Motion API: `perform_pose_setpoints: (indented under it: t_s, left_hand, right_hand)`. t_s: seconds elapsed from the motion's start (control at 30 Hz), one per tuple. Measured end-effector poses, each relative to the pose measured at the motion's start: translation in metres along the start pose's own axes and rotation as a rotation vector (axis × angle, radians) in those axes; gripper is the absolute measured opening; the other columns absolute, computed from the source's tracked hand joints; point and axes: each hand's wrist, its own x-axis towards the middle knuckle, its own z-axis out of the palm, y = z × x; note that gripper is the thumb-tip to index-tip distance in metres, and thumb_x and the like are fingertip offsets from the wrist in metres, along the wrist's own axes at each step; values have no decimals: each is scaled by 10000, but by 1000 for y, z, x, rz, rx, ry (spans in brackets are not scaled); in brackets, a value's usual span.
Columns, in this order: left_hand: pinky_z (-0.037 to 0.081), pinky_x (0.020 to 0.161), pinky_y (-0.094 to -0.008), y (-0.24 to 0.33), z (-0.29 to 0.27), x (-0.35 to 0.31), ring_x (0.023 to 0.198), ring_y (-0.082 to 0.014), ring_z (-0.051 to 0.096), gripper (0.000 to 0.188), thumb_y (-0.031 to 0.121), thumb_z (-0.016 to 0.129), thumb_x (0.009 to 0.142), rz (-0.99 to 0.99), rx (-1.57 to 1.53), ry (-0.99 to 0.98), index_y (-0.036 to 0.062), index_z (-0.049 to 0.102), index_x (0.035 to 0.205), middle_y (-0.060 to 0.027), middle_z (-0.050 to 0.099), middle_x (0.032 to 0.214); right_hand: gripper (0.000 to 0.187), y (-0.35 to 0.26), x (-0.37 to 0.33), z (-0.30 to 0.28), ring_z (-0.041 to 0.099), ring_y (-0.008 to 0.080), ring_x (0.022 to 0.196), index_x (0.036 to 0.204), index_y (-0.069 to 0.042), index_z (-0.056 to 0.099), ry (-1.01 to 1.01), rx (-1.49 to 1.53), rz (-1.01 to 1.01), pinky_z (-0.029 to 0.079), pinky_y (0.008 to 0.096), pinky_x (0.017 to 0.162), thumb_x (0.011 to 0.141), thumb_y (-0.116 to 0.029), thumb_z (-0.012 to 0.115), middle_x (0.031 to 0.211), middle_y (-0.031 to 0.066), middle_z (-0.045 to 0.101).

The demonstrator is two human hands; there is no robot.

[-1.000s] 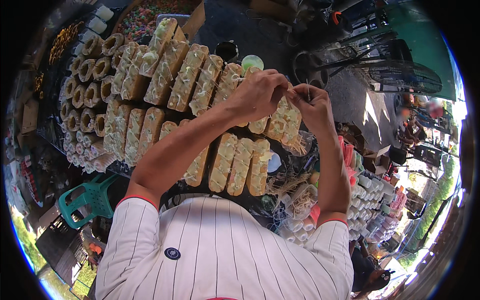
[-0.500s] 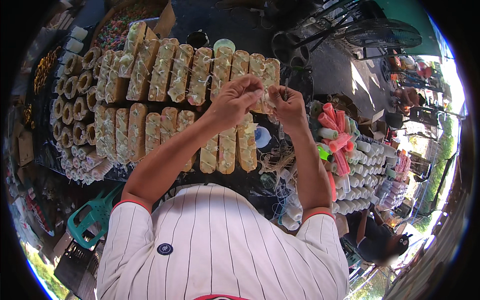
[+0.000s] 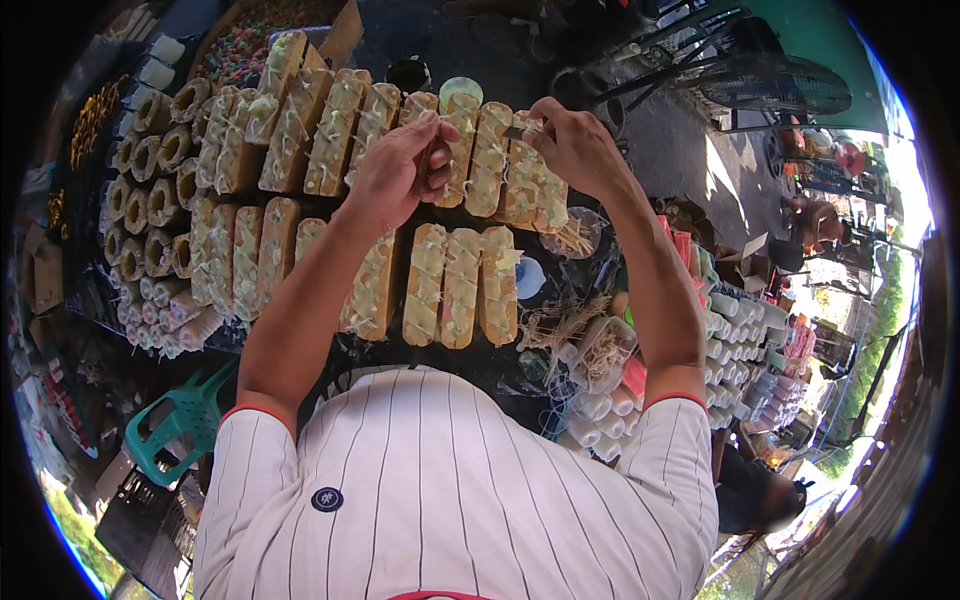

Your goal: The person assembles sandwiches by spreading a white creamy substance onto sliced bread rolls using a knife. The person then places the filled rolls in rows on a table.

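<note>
Rows of oblong tan blocks (image 3: 460,285) with pale, crusted tops and white strings across them cover the dark table. My left hand (image 3: 400,170) hovers over the far row with its fingers curled in; whatever they hold, if anything, is hidden. To its right, my right hand (image 3: 578,150) is bent over the right end of that row. Its fingers are closed on a thin grey metal tool (image 3: 513,132), whose kind I cannot make out. The tool's end lies over the top of a block (image 3: 490,165).
Hollow brown tubes (image 3: 145,155) stand at the left, by a green plastic chair (image 3: 170,435). A blue-white cup (image 3: 529,278) and a clear container of thin sticks (image 3: 603,355) lie nearer. White cylinders (image 3: 735,310) fill the right side. A person (image 3: 755,490) is at lower right.
My hands, close together before, have moved apart. The left went left and a little farther off; the right went farther away, and the grey tool now points over a block.
</note>
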Motion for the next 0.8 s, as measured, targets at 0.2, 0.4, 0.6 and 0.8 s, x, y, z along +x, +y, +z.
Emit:
perform_pose_setpoints:
  t_s: [0.2,0.4,0.6,0.8]
  left_hand:
    - [456,569,-312,-14,1,13,629,-105,556,211,245,675,1069,200,886,224,34,685,1065,-5,606,762]
    - [475,607,-352,-14,0,14,643,-124,561,230,246,691,1047,354,1097,194,18,695,1017,-45,656,764]
    - [464,574,-327,-13,-5,13,629,-82,560,236,253,694,1061,258,950,174,22,698,1013,-11,614,722]
    - [472,507,-260,-13,-10,17,601,-34,567,212,248,696,1072,238,931,155,37,698,1054,26,613,755]
  right_hand:
    - [230,21,27,0,715,331,817,869,-32,727,5,-140,-188,560,456,721,935,-244,789,885,108,699]
    - [262,23,37,8,700,332,785,829,-35,707,61,-216,-252,570,449,709,955,-254,779,854,102,653]
    - [292,26,46,14,674,311,730,815,-27,662,83,-318,-465,555,454,664,962,-250,781,852,74,601]
    - [274,30,58,10,676,300,714,805,-30,645,22,-385,-717,549,443,626,957,-213,780,844,73,582]
